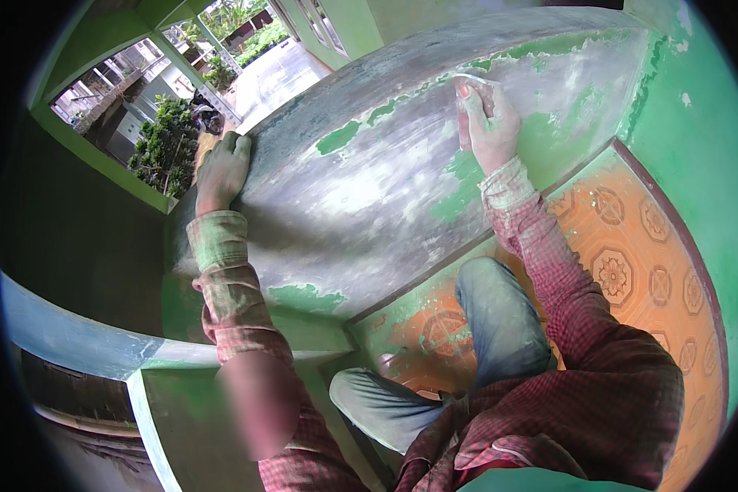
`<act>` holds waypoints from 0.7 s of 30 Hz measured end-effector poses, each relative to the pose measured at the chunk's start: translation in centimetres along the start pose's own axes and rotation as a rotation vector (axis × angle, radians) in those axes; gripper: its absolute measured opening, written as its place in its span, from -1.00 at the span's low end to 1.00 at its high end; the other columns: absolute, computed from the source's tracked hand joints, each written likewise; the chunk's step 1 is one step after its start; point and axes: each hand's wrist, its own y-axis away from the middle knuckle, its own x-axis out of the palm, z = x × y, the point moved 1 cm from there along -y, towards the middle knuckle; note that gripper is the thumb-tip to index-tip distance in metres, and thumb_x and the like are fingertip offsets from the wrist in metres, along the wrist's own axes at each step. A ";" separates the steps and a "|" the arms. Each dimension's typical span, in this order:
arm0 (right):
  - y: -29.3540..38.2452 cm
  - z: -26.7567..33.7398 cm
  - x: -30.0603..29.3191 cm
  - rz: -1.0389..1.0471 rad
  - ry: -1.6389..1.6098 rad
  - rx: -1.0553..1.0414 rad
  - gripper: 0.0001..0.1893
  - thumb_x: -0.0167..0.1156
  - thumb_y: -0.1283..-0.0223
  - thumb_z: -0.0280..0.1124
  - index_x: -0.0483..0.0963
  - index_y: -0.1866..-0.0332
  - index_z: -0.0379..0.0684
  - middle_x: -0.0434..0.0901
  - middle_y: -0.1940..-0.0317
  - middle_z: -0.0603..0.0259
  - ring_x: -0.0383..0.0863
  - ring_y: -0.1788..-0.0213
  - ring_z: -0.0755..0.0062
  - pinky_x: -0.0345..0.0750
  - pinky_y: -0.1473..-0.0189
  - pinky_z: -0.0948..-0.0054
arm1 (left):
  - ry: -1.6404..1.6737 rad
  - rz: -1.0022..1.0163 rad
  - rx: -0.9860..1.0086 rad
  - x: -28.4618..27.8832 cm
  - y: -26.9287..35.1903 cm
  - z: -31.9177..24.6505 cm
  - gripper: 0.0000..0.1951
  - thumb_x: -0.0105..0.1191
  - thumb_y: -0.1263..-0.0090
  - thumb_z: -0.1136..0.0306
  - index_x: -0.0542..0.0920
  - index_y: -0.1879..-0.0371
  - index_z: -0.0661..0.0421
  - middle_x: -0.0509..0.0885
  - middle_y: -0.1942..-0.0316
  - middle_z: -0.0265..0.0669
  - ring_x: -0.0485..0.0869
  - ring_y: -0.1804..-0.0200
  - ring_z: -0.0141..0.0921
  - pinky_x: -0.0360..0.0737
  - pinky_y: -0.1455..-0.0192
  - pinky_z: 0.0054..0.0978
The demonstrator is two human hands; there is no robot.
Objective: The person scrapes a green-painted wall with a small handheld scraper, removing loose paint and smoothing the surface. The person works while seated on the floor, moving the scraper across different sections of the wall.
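My right hand grips a thin, dusty, reddish sheet, perhaps sandpaper, and presses it to the upper right part of a low wall. The wall's face is worn to grey and whitish plaster, with patches of green paint left along the top, at the right and at the bottom. My left hand rests over the wall's top edge at its left end, fingers curled over the rim. Dust coats both shirt cuffs.
An orange patterned tile floor with paint flakes lies below the wall, around my bent knees. A green wall stands at the right. Beyond the low wall are a pale walkway, a white-and-green post and plants. A ledge runs at the lower left.
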 end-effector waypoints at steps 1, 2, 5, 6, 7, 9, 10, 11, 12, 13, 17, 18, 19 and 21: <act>0.2 0.1 0.0 0.025 -0.015 0.045 -0.81 0.22 -0.37 -0.28 0.58 0.10 -0.18 0.68 0.42 0.35 0.61 0.50 0.70 0.53 0.57 0.60 | -0.009 0.001 -0.010 0.0 0.1 -0.1 -0.46 -0.31 -0.49 -0.08 0.49 -0.22 0.03 0.57 -0.18 0.07 0.51 -0.23 0.05 0.38 -0.29 -0.03; 0.6 0.3 0.5 0.050 -0.030 0.091 -0.81 0.22 -0.38 -0.27 0.58 0.11 -0.17 0.67 0.44 0.36 0.58 0.54 0.70 0.50 0.60 0.63 | 0.010 0.012 -0.009 0.1 -0.1 0.2 -0.45 -0.32 -0.50 -0.08 0.48 -0.25 0.00 0.56 -0.19 0.08 0.49 -0.25 0.05 0.37 -0.30 -0.03; 3.5 1.3 3.1 0.192 0.126 -0.093 -0.83 0.19 -0.40 -0.29 0.56 0.14 -0.17 0.63 0.51 0.36 0.49 0.66 0.72 0.44 0.71 0.66 | 0.043 0.009 0.003 -0.1 0.3 -0.2 -0.44 -0.32 -0.50 -0.08 0.45 -0.29 0.00 0.54 -0.21 0.10 0.47 -0.29 0.05 0.36 -0.31 -0.04; 3.8 2.1 4.0 0.206 0.120 -0.152 -0.84 0.18 -0.41 -0.30 0.56 0.14 -0.17 0.63 0.52 0.35 0.50 0.66 0.72 0.45 0.71 0.66 | 0.030 0.017 0.000 -0.6 -0.1 0.3 -0.42 -0.32 -0.50 -0.09 0.43 -0.33 0.02 0.54 -0.22 0.11 0.46 -0.30 0.06 0.35 -0.33 -0.05; 3.8 2.7 4.5 0.219 0.113 -0.212 -0.84 0.16 -0.41 -0.31 0.56 0.14 -0.17 0.63 0.53 0.34 0.51 0.66 0.72 0.46 0.71 0.65 | 0.012 0.014 0.007 -0.7 -0.2 0.5 -0.42 -0.31 -0.50 -0.08 0.43 -0.33 0.03 0.54 -0.22 0.11 0.46 -0.30 0.06 0.35 -0.33 -0.05; 1.8 2.4 3.2 0.032 0.008 -0.111 -0.86 0.14 -0.43 -0.34 0.54 0.13 -0.19 0.62 0.57 0.30 0.56 0.64 0.71 0.50 0.71 0.66 | -0.004 0.007 0.021 0.2 -0.2 0.3 -0.42 -0.31 -0.49 -0.08 0.43 -0.32 0.04 0.55 -0.21 0.12 0.47 -0.29 0.06 0.36 -0.33 -0.05; 1.1 2.3 2.7 -0.001 0.028 -0.121 -0.86 0.14 -0.43 -0.35 0.54 0.13 -0.19 0.63 0.57 0.29 0.58 0.63 0.71 0.51 0.71 0.67 | 0.024 -0.019 0.024 0.8 -0.3 0.0 -0.43 -0.31 -0.49 -0.07 0.45 -0.30 0.03 0.55 -0.20 0.13 0.48 -0.28 0.06 0.36 -0.32 -0.04; 0.6 2.1 2.4 -0.033 0.049 -0.132 -0.86 0.13 -0.43 -0.36 0.54 0.12 -0.19 0.63 0.56 0.28 0.60 0.62 0.70 0.51 0.71 0.67 | 0.033 -0.001 0.015 1.0 -0.6 -0.1 -0.43 -0.31 -0.49 -0.07 0.45 -0.29 0.03 0.54 -0.21 0.12 0.47 -0.28 0.06 0.36 -0.32 -0.04; 1.6 2.8 3.3 0.093 0.098 -0.149 -0.87 0.15 -0.41 -0.38 0.53 0.11 -0.20 0.66 0.49 0.25 0.66 0.54 0.63 0.58 0.62 0.62 | 0.028 0.026 -0.001 0.3 -0.2 -0.1 -0.44 -0.31 -0.49 -0.07 0.45 -0.29 0.02 0.54 -0.22 0.12 0.47 -0.28 0.05 0.36 -0.32 -0.04; 2.0 3.2 3.5 0.101 0.069 -0.138 -0.87 0.16 -0.40 -0.39 0.54 0.10 -0.21 0.68 0.46 0.24 0.68 0.51 0.60 0.60 0.57 0.60 | 0.024 0.053 -0.016 -0.3 0.2 -0.2 -0.44 -0.32 -0.49 -0.07 0.46 -0.28 0.01 0.53 -0.22 0.11 0.47 -0.28 0.05 0.36 -0.32 -0.04; 1.2 4.1 3.2 0.066 -0.039 -0.023 -0.84 0.21 -0.36 -0.40 0.54 0.05 -0.22 0.73 0.35 0.22 0.74 0.40 0.43 0.63 0.37 0.45 | 0.006 -0.004 0.027 -0.2 0.2 0.1 -0.47 -0.32 -0.50 -0.06 0.47 -0.26 -0.01 0.56 -0.19 0.11 0.49 -0.26 0.05 0.37 -0.30 -0.04; 1.7 4.4 3.4 0.046 -0.035 -0.054 -0.87 0.21 -0.36 -0.40 0.54 0.08 -0.18 0.72 0.39 0.21 0.74 0.44 0.40 0.60 0.42 0.42 | 0.004 0.001 0.024 -0.1 0.0 0.1 -0.47 -0.32 -0.51 -0.06 0.47 -0.25 -0.01 0.56 -0.17 0.11 0.50 -0.25 0.05 0.37 -0.29 -0.03; 2.2 4.4 3.6 0.025 -0.032 -0.085 -0.90 0.20 -0.37 -0.40 0.55 0.11 -0.15 0.71 0.44 0.20 0.73 0.49 0.37 0.58 0.48 0.39 | 0.003 0.007 0.022 -0.1 0.0 0.1 -0.47 -0.32 -0.51 -0.06 0.48 -0.25 0.00 0.57 -0.16 0.12 0.50 -0.24 0.05 0.38 -0.29 -0.03; 2.4 3.9 3.6 0.125 -0.046 -0.033 -0.88 0.20 -0.36 -0.40 0.54 0.10 -0.18 0.71 0.40 0.16 0.74 0.45 0.33 0.59 0.46 0.37 | 0.012 0.013 0.016 0.0 0.0 0.0 -0.47 -0.32 -0.51 -0.06 0.48 -0.23 0.01 0.58 -0.15 0.13 0.51 -0.23 0.05 0.38 -0.28 -0.03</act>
